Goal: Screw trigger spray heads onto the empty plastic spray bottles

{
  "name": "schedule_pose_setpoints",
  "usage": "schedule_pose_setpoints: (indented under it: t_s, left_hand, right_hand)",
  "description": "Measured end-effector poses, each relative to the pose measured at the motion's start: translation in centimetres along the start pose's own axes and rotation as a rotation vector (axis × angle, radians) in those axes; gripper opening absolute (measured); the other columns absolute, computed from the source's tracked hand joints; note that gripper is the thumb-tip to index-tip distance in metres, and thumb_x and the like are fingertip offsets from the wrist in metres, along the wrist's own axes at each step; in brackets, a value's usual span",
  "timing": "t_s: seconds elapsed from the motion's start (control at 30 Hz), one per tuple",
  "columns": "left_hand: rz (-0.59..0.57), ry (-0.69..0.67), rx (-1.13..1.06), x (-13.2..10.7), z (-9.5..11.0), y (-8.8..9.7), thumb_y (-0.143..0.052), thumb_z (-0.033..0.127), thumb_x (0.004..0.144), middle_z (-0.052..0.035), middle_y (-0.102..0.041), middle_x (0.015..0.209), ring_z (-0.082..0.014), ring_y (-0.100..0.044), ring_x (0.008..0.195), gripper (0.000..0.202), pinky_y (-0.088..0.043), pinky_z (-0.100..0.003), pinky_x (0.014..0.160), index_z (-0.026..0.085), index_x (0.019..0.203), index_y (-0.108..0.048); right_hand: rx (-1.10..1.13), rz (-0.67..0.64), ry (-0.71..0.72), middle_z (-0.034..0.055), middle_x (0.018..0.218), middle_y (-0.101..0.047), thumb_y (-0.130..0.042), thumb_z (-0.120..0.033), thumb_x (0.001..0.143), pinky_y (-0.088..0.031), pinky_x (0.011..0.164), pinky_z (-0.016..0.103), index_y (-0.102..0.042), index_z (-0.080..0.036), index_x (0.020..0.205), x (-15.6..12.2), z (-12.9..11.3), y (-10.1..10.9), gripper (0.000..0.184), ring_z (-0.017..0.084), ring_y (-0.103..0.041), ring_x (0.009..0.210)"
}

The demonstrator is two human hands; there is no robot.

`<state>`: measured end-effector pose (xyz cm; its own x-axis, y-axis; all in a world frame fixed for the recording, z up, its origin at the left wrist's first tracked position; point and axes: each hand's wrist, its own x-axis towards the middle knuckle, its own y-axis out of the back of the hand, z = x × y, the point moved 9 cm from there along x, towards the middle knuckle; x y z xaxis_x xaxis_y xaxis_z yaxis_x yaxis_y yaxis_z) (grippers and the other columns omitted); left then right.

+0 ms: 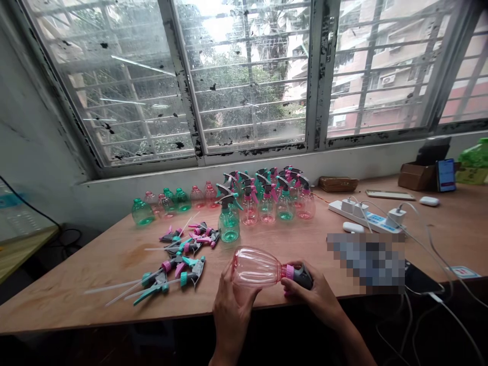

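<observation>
A clear pink spray bottle (255, 267) lies on its side in the air over the table's front edge. My left hand (234, 305) is closed around its base end. At the neck, my right hand (310, 290) grips the spray head (301, 276), which is dark grey with a pink collar and sits on the bottle's mouth. Whether it is screwed tight, I cannot tell. Left of the bottle lie several loose spray heads (192, 272) in pink, teal and grey, with thin tubes. Behind it stands a green bottle (230, 231) topped with a grey and teal spray head.
Several fitted spray bottles (285, 207) stand in a group before the window. Bottles without heads (143, 213) stand at the back left. On the right are a power strip (368, 218) with cables, a phone (423, 278) and a cardboard box (415, 175).
</observation>
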<state>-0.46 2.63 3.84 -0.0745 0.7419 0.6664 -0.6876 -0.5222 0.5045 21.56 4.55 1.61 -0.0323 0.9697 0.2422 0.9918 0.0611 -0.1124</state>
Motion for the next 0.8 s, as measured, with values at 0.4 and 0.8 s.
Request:
schedule_pose_setpoints:
  t_s: [0.4,0.8]
  left_hand:
    - [-0.051,0.000,-0.046,0.19,0.17,-0.03,-0.056,0.051,0.094,-0.0175,-0.060,0.138,-0.0328,-0.061,0.125,0.061,-0.052,-0.049,0.101,0.020,0.144,-0.039]
    - [-0.057,0.034,-0.064,0.02,-0.15,0.00,-0.054,0.057,0.092,-0.0186,-0.061,0.137,-0.0343,-0.061,0.125,0.062,-0.051,-0.050,0.102,0.019,0.141,-0.043]
  right_hand:
    - [0.017,-0.002,-0.011,0.0006,0.077,-0.068,-0.083,-0.051,0.075,-0.064,0.058,0.032,-0.064,-0.017,0.095,-0.11,0.02,-0.06,0.044,0.019,-0.069,0.063]
    - [0.034,-0.014,-0.022,0.0010,0.079,-0.068,-0.085,-0.050,0.074,-0.066,0.061,0.037,-0.065,-0.018,0.097,-0.15,0.50,0.02,0.045,0.021,-0.071,0.065]
